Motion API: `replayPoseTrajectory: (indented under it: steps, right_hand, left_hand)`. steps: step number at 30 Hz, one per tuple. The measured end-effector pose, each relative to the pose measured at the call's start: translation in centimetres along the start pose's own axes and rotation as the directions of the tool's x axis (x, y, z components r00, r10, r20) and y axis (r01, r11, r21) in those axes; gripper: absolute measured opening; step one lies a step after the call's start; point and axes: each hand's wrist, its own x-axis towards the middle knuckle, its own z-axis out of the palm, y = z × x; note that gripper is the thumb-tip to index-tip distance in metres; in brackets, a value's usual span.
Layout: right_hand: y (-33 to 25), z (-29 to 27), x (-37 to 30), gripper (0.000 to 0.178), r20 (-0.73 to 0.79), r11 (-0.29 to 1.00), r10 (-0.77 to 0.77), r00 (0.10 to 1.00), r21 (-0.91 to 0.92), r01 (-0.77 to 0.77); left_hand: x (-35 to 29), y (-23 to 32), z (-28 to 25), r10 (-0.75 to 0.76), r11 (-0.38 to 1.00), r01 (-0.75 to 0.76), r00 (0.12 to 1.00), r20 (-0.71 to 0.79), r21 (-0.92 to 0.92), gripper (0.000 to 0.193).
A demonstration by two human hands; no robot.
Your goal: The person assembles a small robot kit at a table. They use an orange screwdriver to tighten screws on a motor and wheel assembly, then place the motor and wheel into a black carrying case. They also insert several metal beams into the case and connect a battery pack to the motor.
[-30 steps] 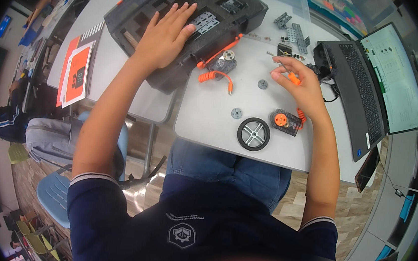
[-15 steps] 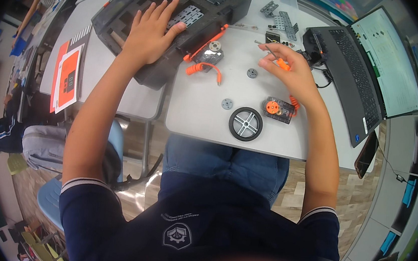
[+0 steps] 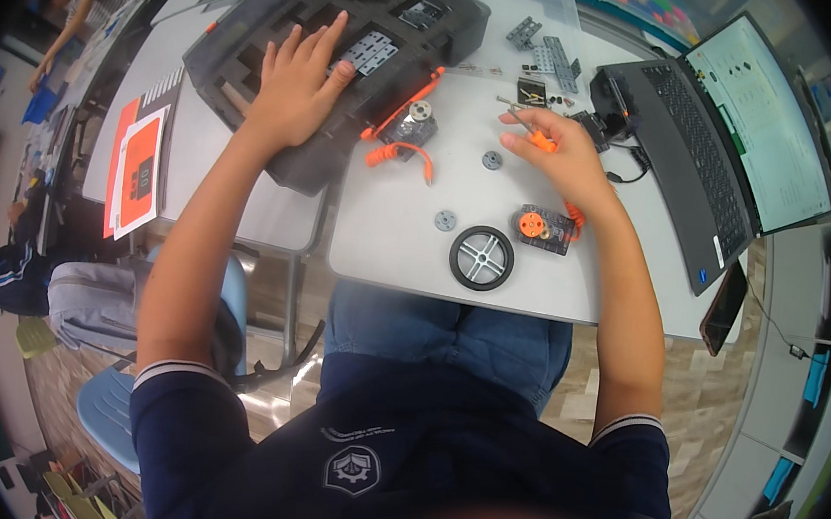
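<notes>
My left hand rests with fingers spread on the foam insert of a black case, just beside a grey perforated plate. My right hand hovers over the table, its fingers closed round a small screwdriver with an orange handle; its metal shaft points left. Below that hand lie a grey round hub and a similar hub. A black-tyred wheel lies flat near the front edge, beside a dark motor with an orange disc. Another motor, with an orange coiled cable, sits against the case.
An open laptop occupies the right side, with a phone at the table's edge. Grey perforated beams and small black parts lie at the back. Orange-and-white booklets are at left. A person stands far left.
The whole view has shifted slightly, with the tabletop things a little lower. My left hand stays spread on the case, and my right hand keeps the screwdriver in nearly the same pose.
</notes>
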Motion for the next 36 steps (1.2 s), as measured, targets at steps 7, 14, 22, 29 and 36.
replayPoseTrajectory:
  steps: [7,14,22,29,36]
  right_hand:
    - [0.4,-0.1,0.2,0.037,-0.038,0.998,0.060,0.997,0.016,-0.060]
    - [1.7,0.2,0.7,0.037,-0.080,0.987,-0.020,0.997,-0.160,0.007]
    - [2.2,0.3,0.5,0.037,-0.002,0.965,-0.035,0.999,-0.260,0.034]
    - [1.8,0.3,0.4,0.036,0.032,0.950,-0.003,0.999,-0.311,0.013]
    - [1.5,0.2,0.2,0.035,0.037,0.945,-0.004,0.999,-0.326,0.015]
  left_hand:
    - [-0.1,0.0,-0.3,0.003,1.000,-0.003,0.999,0.036,-0.010,0.070]
    - [0.7,-0.3,-1.0,-0.067,0.988,0.091,0.980,0.185,-0.124,0.080]
    - [-2.7,7.1,-5.3,-0.076,0.918,-0.084,0.921,-0.381,-0.387,0.040]
    - [-10.3,16.4,-4.0,0.323,0.755,-0.253,0.946,0.008,-0.605,0.075]
    - [-11.8,17.3,-1.4,0.340,0.756,-0.209,0.935,0.099,-0.621,0.084]
